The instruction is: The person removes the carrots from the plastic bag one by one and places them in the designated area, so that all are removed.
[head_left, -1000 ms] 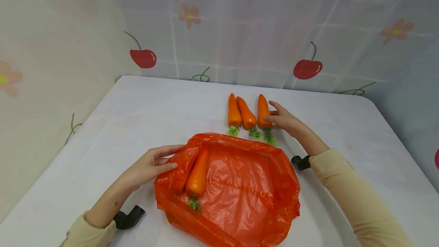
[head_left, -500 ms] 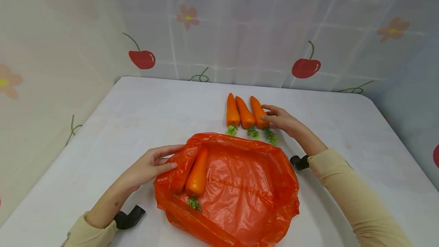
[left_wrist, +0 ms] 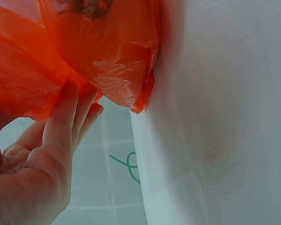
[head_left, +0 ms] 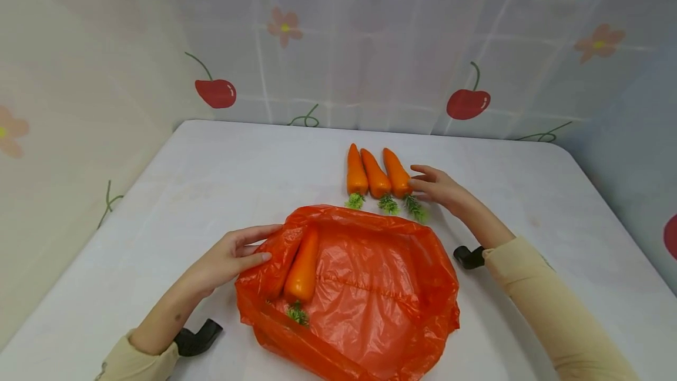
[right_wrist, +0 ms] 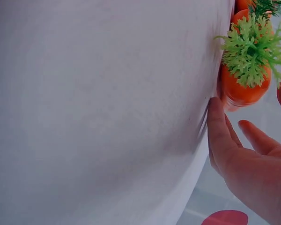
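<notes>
Our straight-fingered left hand (head_left: 224,259) touches the plastic bag (head_left: 365,263); our spread right hand (head_left: 443,190) should gently nudge the carrot (head_left: 395,171) nearest the tabletop's (head_left: 539,193) right edge.

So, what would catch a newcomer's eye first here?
Probably the red plastic bag, gaping open at the near side of the white table, a carrot lying inside its left part. Next, the three orange carrots in a row just beyond it, with the right hand beside the rightmost.
</notes>
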`<state>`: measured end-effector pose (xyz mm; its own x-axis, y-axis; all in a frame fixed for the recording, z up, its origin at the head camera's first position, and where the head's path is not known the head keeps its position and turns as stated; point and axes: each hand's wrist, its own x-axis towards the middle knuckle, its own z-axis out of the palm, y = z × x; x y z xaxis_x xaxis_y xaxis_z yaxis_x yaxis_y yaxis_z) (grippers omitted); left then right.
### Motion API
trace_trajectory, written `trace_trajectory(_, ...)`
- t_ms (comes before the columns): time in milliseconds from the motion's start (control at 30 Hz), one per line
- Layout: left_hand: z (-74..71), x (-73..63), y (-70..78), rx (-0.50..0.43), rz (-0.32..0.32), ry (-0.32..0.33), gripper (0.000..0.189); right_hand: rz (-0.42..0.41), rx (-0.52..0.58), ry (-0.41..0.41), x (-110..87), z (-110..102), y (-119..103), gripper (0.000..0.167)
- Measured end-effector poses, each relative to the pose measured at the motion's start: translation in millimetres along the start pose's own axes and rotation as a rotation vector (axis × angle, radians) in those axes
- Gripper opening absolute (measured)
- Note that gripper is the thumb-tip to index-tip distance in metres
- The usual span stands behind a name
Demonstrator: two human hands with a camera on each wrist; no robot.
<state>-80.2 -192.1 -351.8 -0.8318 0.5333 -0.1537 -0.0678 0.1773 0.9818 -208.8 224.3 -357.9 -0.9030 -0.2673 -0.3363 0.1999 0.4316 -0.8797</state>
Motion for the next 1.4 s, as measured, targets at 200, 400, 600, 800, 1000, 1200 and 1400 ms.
trace_trajectory(200, -0.5, 1.3, -1.0, -0.009, 0.007, -0.008, 0.052, -0.085, -0.045, 0.066, -32.8, 1.4, 2.3, 0.062)
trace_trajectory(400, -1.1, -0.2, 0.6, 0.001, -0.012, 0.006, 0.052, -0.192, -0.027, 0.147, -82.5, 7.4, 6.7, 0.058)
trace_trajectory(600, -1.9, -2.1, 4.0, 0.006, -0.021, 0.026, 0.053, -0.267, -0.124, 0.177, -133.0, 21.0, 20.0, 0.049)
trace_trajectory(800, -2.4, -1.9, 3.3, 0.003, -0.005, 0.023, 0.054, -0.309, -0.242, 0.211, -156.8, 36.4, 28.8, 0.045)
trace_trajectory(1000, -3.1, -1.2, 3.9, -0.003, -0.014, 0.03, 0.053, -0.374, -0.315, 0.12, -166.5, 43.6, 28.5, 0.034)
trace_trajectory(1200, -1.9, -4.0, 10.7, 0.038, -0.016, 0.045, 0.053, -0.352, -0.288, -0.038, -167.0, 43.2, 31.3, 0.024)
trace_trajectory(1400, 8.6, -18.7, 45.1, 0.565, 0.205, 0.316, 0.063, -0.407, -0.345, -0.023, -163.9, 45.1, 34.4, 0.013)
